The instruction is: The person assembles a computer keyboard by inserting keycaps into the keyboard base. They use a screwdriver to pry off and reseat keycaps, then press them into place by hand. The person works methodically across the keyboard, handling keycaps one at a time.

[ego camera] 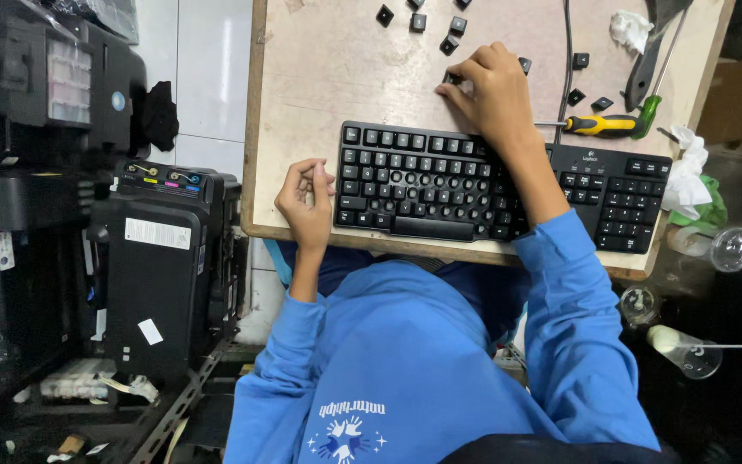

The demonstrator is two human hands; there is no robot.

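A black keyboard (422, 185) lies on the worn wooden table (319, 69), and several of its middle keys lack caps. My right hand (495, 94) reaches over the keyboard, its fingertips pinched on a loose black keycap (450, 79) on the table. Several other loose keycaps (418, 21) are scattered beyond it. At the table's near edge, just left of the keyboard, my left hand (307, 202) rests with its fingers curled. I cannot see anything inside it.
A yellow-and-black screwdriver (603, 125) and a green-handled tool (646, 116) lie right of my right hand, near a black cable (567, 51) and crumpled tissues (630, 30). Black printers (165, 258) stand left of the table. Glass flasks (736, 249) sit at the right.
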